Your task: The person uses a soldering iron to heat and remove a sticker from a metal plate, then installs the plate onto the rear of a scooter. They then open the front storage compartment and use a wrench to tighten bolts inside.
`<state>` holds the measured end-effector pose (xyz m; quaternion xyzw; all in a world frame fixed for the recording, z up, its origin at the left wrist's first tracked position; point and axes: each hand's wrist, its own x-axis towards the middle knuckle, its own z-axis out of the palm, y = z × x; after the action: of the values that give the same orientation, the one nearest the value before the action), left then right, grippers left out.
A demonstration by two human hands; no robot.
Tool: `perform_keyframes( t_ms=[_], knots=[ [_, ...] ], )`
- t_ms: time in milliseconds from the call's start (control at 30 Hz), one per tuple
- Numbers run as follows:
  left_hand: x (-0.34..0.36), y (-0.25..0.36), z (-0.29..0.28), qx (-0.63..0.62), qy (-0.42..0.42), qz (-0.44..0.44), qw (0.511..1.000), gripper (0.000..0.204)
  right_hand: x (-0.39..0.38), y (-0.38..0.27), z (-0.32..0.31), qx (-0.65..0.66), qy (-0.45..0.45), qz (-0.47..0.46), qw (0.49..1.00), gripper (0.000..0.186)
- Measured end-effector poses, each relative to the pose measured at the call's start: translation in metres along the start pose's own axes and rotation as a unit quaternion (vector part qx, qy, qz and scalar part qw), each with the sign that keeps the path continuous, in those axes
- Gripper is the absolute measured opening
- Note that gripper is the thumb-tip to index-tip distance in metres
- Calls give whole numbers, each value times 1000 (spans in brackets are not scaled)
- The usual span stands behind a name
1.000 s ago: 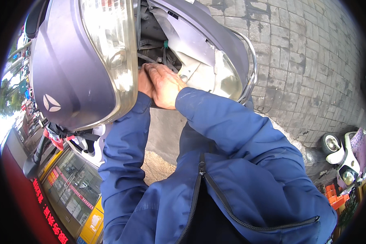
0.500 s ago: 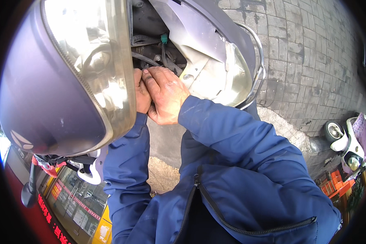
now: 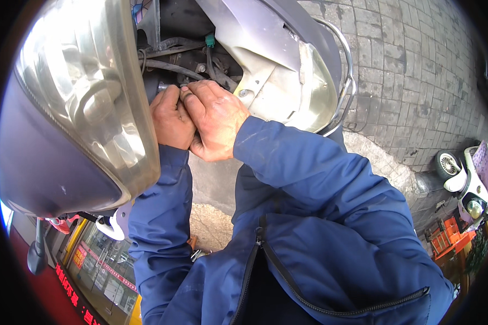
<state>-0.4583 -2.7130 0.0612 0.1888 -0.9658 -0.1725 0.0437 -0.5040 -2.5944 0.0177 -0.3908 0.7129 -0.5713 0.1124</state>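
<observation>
Side by side, my left hand and my right hand press together at the opening in a scooter's front body. Both have curled, closed fingers. Whatever they grip is hidden beneath the fingers; a small shiny metal bit shows just past the left fingertips. Beyond them, dark cables and a green connector lie in the cavity. To the left stands a large grey-purple panel with a clear headlight lens. Close to my right hand is a pale inner panel with a bolt.
A curved metal guard bar rims the scooter body's right side. Grey paving spreads at the right, with a white scooter and an orange object farther off. A glass shopfront stands at lower left.
The headlight panel has shifted left in view, uncovering more of my left hand and of the cavity. My hands stay together at nearly the same spot, slightly farther left.
</observation>
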Motion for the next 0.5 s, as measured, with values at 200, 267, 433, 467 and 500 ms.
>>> perform_keyframes(
  t_ms=[200,267,433,467,500],
  knots=[
    [6,-9,-4,-19,-57,-33,998,12,2,3,-2,0,-27,36,999,65],
    [6,-11,-6,-74,-72,-83,991,13,2,1,-3,-12,-29,47,998,66],
    [8,-6,-4,-50,-37,-72,995,25,3,0,-6,-6,-43,48,998,66],
    [7,-4,-6,-19,-31,-43,998,25,4,1,-6,-11,-30,29,999,66],
    [3,-1,-7,-14,-56,-70,996,25,5,3,-5,-17,-27,17,999,66]
  ],
)
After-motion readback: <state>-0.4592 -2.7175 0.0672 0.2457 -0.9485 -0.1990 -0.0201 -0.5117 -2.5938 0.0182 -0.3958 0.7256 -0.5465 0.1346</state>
